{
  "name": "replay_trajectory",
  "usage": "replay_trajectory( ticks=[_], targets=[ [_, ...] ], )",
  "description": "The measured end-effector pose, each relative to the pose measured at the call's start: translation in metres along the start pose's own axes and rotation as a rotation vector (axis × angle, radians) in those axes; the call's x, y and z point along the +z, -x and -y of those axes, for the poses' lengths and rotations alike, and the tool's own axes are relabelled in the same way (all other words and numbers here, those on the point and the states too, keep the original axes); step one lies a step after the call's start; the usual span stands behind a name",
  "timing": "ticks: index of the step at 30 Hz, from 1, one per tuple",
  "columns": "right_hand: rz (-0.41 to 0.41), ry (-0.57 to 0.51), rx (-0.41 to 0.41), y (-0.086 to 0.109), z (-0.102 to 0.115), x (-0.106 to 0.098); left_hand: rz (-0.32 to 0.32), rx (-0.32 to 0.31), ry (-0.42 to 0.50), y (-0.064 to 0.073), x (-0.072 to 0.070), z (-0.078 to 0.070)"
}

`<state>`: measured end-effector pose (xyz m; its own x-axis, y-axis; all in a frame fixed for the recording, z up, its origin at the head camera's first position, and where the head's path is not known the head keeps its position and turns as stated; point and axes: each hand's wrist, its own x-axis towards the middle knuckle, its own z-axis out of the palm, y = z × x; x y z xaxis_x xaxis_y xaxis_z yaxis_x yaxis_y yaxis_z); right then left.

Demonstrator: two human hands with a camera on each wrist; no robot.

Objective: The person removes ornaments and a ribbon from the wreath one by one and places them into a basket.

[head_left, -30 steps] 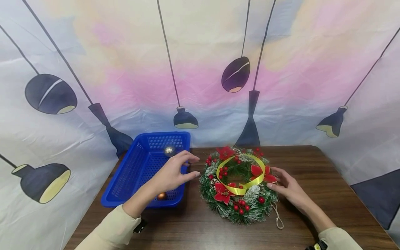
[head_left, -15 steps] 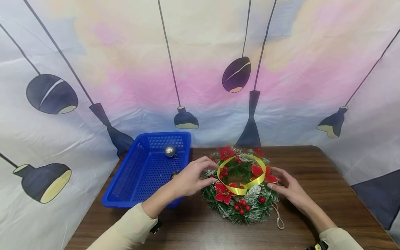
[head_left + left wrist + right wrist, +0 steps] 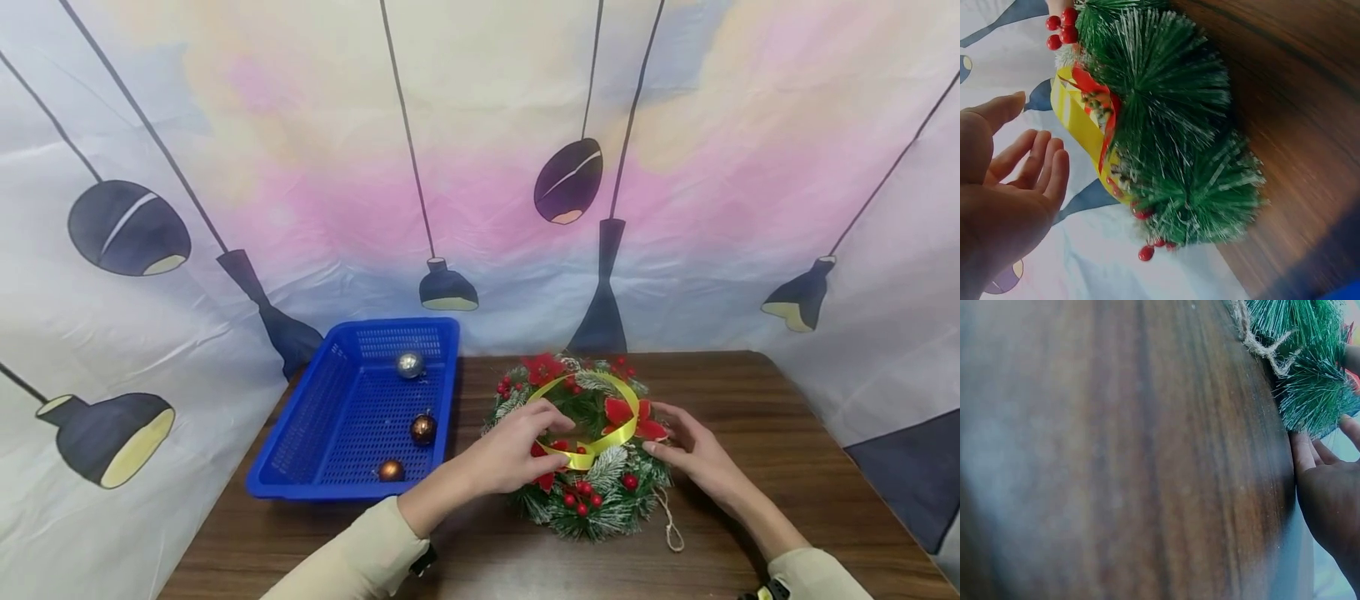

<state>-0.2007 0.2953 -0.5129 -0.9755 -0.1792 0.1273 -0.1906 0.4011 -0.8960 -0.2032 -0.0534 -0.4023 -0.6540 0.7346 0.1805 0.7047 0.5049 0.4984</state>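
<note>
A green Christmas wreath (image 3: 562, 508) lies on the wooden table, trimmed with red poinsettias, red berries and frosted sprigs. A loop of yellow ribbon (image 3: 632, 400) rests on its top. My left hand (image 3: 517, 450) is over the wreath's left half, thumb and fingers apart near the ribbon. In the left wrist view that hand (image 3: 1013, 181) shows a gap to the ribbon (image 3: 1082, 128) and holds nothing. My right hand (image 3: 701, 462) grips the wreath's right edge, thumb by a poinsettia (image 3: 622, 412). The right wrist view shows its fingers (image 3: 1302, 453) at the greenery's underside.
A blue plastic basket (image 3: 281, 437) stands left of the wreath. Inside are a silver bauble (image 3: 409, 365), a dark brown bauble (image 3: 423, 429) and a copper bauble (image 3: 391, 471). A twine loop (image 3: 672, 533) trails from the wreath onto the table (image 3: 787, 433).
My left hand has moved right, from beside the basket to over the wreath and ribbon, uncovering the baubles in the basket. The right hand and wreath have stayed in place.
</note>
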Motion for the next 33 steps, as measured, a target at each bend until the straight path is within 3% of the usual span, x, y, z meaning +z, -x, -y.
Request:
replay_trajectory(
  ticks=[11,22,33],
  targets=[
    [-0.01,0.005,-0.013,0.002,-0.002,0.0,0.074,-0.047,0.001,-0.025,0.013,-0.002],
    [-0.009,0.013,-0.017,0.0,0.0,0.0,0.166,-0.063,-0.006,-0.04,0.018,-0.005],
    [-0.001,0.006,-0.016,0.0,-0.001,0.0,0.217,-0.066,-0.055,-0.05,0.025,-0.005]
  ],
)
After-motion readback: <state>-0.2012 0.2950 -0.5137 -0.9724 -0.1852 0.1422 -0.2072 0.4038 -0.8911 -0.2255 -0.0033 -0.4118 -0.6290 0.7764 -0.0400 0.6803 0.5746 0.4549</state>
